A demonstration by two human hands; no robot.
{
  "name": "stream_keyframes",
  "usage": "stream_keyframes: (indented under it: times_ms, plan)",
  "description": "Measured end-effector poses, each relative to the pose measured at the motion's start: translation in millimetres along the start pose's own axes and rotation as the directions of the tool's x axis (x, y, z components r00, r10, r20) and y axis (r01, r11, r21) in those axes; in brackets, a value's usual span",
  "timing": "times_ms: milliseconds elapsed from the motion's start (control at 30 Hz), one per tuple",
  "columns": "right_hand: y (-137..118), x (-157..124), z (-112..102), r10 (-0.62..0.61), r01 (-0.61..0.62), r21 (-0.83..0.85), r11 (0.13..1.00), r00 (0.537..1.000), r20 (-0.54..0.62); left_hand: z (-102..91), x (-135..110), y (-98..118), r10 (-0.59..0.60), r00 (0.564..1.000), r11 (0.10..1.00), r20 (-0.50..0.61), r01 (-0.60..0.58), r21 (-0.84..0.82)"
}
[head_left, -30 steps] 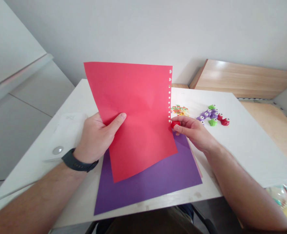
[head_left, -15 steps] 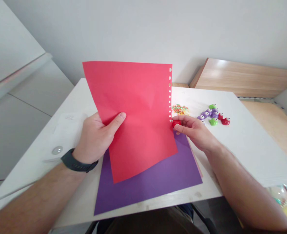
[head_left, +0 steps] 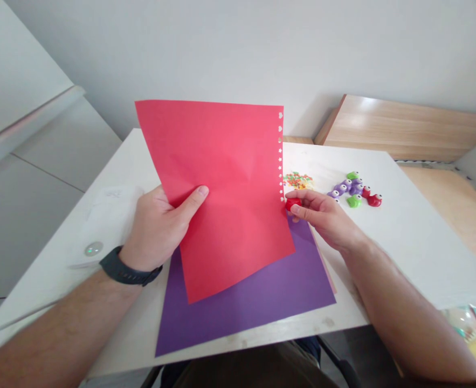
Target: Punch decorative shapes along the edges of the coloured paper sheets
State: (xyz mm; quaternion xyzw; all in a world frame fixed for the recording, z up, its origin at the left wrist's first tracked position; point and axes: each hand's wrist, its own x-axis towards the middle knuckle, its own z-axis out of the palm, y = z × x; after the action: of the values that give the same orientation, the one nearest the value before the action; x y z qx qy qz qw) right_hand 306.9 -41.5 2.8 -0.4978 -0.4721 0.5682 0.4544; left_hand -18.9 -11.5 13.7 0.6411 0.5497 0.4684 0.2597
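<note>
A sheet of red paper (head_left: 229, 156) is held up at a tilt, its left edge gripped by my left hand (head_left: 160, 226) with the thumb across the front. Several heart, star and other small cut-outs run down its right edge. Between the thumb and fingers of my right hand (head_left: 321, 215) is a small red craft punch (head_left: 292, 204), at the paper's right edge just below the lowest hole. Whether the paper sits in its slot I cannot tell. Under the red sheet, purple paper (head_left: 246, 312) lies on the table.
Several purple, green and red craft punches with eye-like buttons (head_left: 354, 187) stand at the right. Behind the red sheet's edge lies a heap of colourful paper bits (head_left: 298, 180). A clear plastic item (head_left: 104, 226) rests on the white table (head_left: 403, 242) at the left.
Little differs. The red sheet has shifted very slightly left in view, and both hands keep their holds.
</note>
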Motion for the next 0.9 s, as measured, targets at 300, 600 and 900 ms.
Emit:
stream_keyframes:
  times_ms: [300,600,900]
  plan:
    - [-3.2,-1.1,2.1,0.001,-0.001,-0.032,0.999,1.000,-0.004,0.8,-1.1,2.0,-0.033,0.999,0.999,0.012,0.034,-0.037]
    - [-2.1,-1.1,1.3,0.015,-0.015,-0.021,1.000,1.000,0.018,0.9,-1.4,2.1,-0.031,0.999,0.999,0.009,0.031,-0.041]
    - [-1.0,-0.1,1.5,0.005,-0.005,-0.015,1.000,1.000,-0.004,-0.7,-1.2,3.7,-0.027,0.999,1.000,0.017,0.027,-0.010]
